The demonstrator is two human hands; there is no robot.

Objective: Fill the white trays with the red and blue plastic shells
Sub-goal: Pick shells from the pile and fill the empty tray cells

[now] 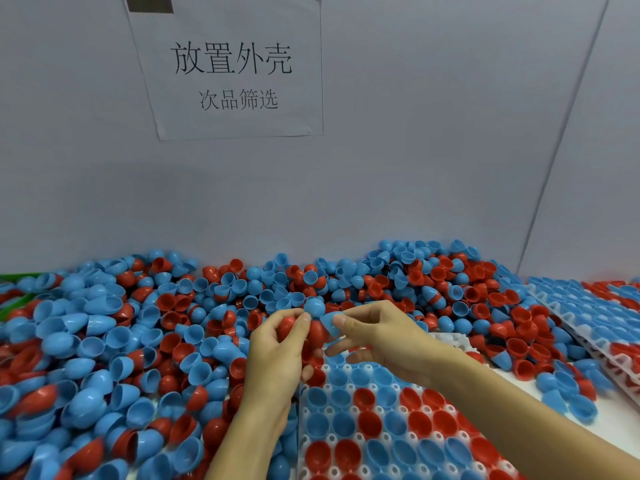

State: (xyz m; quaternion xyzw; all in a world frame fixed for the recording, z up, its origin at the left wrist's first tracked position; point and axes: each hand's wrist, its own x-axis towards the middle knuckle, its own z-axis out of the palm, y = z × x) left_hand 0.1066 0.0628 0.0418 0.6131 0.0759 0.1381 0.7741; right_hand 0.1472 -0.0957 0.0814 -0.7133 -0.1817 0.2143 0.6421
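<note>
Shells, glossy red and blue half-domes; left hand grips red ones, right hand pinches a blue shell.

Even, soft light overall, no hard shadows. The wall reads flat grey-blue. Wide-angle bending towards three and nine o'clock; shells at eight o'clock smear with blur.

A paper sign hangs taped on the grey wall.
</note>
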